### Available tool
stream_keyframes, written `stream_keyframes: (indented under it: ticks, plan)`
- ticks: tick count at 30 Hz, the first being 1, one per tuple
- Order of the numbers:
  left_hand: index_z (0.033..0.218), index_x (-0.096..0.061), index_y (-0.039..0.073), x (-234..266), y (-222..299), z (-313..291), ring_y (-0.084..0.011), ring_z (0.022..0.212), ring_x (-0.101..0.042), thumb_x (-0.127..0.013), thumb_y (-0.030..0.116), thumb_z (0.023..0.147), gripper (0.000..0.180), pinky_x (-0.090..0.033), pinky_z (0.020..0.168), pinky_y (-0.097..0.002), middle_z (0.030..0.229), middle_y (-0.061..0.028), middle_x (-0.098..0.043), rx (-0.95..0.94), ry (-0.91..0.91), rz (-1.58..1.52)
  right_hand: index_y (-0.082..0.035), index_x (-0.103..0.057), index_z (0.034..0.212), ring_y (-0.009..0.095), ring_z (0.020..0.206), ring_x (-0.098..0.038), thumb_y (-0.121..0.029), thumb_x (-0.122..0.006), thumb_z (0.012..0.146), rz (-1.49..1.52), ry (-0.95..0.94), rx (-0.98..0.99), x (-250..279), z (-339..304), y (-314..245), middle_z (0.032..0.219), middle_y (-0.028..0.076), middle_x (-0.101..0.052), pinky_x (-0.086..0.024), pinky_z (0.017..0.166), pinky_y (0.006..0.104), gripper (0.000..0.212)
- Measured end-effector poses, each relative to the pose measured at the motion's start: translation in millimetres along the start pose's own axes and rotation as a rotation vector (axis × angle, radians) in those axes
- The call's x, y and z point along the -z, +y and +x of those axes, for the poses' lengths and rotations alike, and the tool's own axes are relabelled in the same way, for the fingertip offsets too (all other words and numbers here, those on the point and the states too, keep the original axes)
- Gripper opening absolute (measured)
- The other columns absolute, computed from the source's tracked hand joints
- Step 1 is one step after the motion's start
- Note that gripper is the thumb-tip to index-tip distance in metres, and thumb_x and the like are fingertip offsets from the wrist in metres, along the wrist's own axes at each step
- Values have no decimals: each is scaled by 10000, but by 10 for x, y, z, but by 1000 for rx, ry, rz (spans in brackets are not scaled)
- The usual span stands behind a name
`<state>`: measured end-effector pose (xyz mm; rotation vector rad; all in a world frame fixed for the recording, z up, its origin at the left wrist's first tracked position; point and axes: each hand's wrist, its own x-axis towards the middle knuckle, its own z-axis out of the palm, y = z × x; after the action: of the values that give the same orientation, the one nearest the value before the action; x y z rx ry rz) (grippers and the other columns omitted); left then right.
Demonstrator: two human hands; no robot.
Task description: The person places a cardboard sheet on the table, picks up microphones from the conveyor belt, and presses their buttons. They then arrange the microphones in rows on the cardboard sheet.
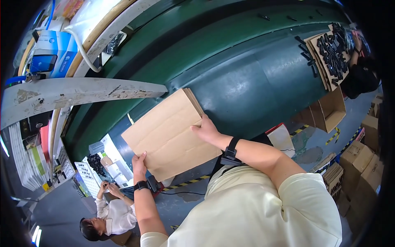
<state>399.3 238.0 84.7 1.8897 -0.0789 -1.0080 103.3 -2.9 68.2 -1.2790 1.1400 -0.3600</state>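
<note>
A stack of flat brown cardboard sheets (170,133) lies tilted in front of me, partly over the near edge of the green work surface. Several layers show along its right side. My left hand (139,162) grips the near left edge, thumb on top and fingers mostly hidden below. At the right edge my right hand (207,131) holds the stack, its thumb pressed on the top sheet and the other fingers out of sight underneath. Dark straps with small boxes sit on both my wrists.
A painted metal post (82,96) reaches over the bench (247,78) at left. Black parts (333,49) lie piled on cardboard at far right, near another person. An open carton (327,111) stands below. A seated person (117,214) handles something small at lower left.
</note>
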Motion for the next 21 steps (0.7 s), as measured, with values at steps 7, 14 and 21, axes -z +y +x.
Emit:
stream_keyframes:
  ticks: [7, 14, 21]
  plan:
    - [1148, -600, -74, -127, 34, 30, -220, 963, -665, -673, 25, 873, 302, -507, 881, -340, 1095, -147, -686, 11, -33, -21, 81, -489, 1106, 372, 983, -657, -217, -722, 818, -101, 36, -2, -14, 80, 110, 1023, 256, -648, -516, 843, 408, 475]
    - [1200, -561, -74, -160, -20, 64, -229, 982, -660, -667, 44, 888, 350, -506, 895, -351, 1113, -152, -678, -13, -33, -10, 105, -434, 1268, 411, 1214, -503, -266, -745, 797, -187, -48, -82, 73, 74, -37, 1272, 288, -517, -437, 998, 432, 676]
    - [1321, -447, -40, -193, -4, 24, -258, 1121, -600, -658, 79, 909, 478, -485, 961, -378, 1268, -173, -592, 34, -21, -41, 18, -307, 1441, 406, 1368, -265, -362, -752, 787, -246, -40, -42, 83, 145, 98, 1464, 246, -297, -274, 1129, 448, 878]
